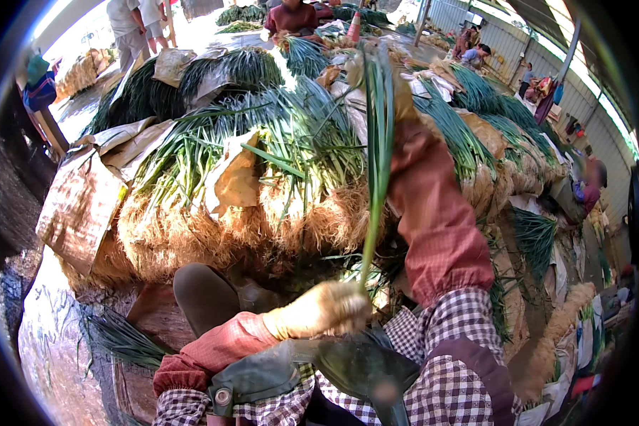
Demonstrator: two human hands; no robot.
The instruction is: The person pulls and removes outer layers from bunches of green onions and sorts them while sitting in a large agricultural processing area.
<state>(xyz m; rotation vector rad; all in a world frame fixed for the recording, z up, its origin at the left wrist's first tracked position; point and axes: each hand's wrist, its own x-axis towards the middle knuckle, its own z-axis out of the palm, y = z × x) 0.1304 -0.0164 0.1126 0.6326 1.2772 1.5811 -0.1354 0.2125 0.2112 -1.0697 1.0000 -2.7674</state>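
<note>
My left hand [323,310], in a pale work glove, is closed low in front of me around the base of a spring onion [378,163]. The onion's white-green stalk rises upright from it, with long green leaves reaching high into view. Farther forward, my right hand [403,96], also gloved, is raised behind the upper leaves. Motion blur smears its fingers, so whether they grip the leaves is unclear. Beyond my hands lies a pile of spring onions [312,156], their bushy tan roots [241,226] facing me and their leaves pointing away.
Brown paper sheets [82,206] lie over and between the bundles. Loose green leaves [124,337] are at lower left. More bundles [468,145] stretch to the right. A person in dark red [291,20] sits across the pile, near an orange cone [354,27]. Other people are farther off.
</note>
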